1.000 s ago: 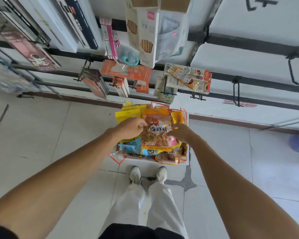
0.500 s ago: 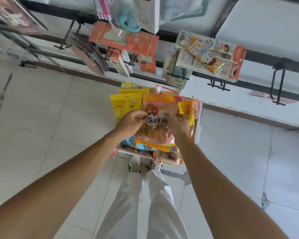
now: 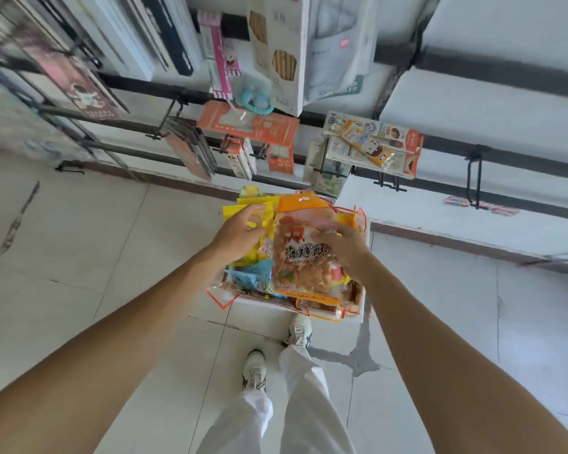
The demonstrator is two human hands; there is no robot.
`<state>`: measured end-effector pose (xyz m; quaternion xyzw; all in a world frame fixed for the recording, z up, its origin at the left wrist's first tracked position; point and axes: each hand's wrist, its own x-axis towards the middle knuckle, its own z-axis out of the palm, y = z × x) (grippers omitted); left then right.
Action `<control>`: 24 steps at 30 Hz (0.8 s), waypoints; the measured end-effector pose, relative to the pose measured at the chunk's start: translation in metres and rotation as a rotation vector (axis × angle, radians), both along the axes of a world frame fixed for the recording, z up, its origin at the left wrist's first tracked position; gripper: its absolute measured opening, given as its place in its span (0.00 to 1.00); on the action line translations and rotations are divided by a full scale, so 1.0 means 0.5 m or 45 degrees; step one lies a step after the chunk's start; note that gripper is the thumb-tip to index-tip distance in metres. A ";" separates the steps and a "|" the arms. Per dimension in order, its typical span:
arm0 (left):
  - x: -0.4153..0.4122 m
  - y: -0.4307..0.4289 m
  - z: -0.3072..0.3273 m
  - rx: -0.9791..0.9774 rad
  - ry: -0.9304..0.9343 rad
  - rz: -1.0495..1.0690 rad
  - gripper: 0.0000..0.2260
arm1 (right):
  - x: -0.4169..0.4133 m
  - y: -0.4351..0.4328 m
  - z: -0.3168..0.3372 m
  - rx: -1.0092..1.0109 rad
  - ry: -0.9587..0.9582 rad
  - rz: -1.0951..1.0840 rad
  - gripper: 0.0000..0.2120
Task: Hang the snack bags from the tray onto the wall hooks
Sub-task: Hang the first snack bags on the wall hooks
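Observation:
An orange snack bag (image 3: 304,257) with black characters is held above the tray (image 3: 358,314), which sits on the floor piled with several yellow, blue and orange bags. My right hand (image 3: 343,245) grips the orange bag's right edge near its top. My left hand (image 3: 240,232) is at the bag's left side, fingers curled on a yellow bag (image 3: 243,213) behind it. Bare wall hooks (image 3: 473,178) stick out from the black rail at the right.
Hooks on the wall rails carry packaged goods: orange boxes (image 3: 253,126), a white-and-red pack (image 3: 374,142), tall boxes above. My feet (image 3: 254,371) stand on the tiled floor just before the tray. A cracked patch (image 3: 358,355) marks the floor.
The orange bag has risen slightly and shifted right. My left hand has slid from its top corner onto the yellow bag. The view tilted up toward the wall.

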<state>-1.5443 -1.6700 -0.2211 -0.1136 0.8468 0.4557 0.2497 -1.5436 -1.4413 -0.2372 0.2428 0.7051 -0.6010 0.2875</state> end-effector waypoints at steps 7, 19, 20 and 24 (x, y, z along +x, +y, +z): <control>-0.030 -0.004 0.191 0.415 0.126 0.309 0.25 | 0.009 0.015 0.212 -0.159 0.298 0.013 0.02; -0.003 0.095 0.542 0.696 0.466 -0.071 0.02 | 0.124 0.052 0.505 -0.237 0.813 -0.202 0.05; 0.000 0.104 0.559 0.712 0.508 -0.097 0.01 | 0.135 0.060 0.522 -0.220 0.856 -0.227 0.04; 0.025 0.142 0.630 0.744 0.609 -0.225 0.05 | 0.171 0.093 0.606 -0.134 1.087 -0.313 0.13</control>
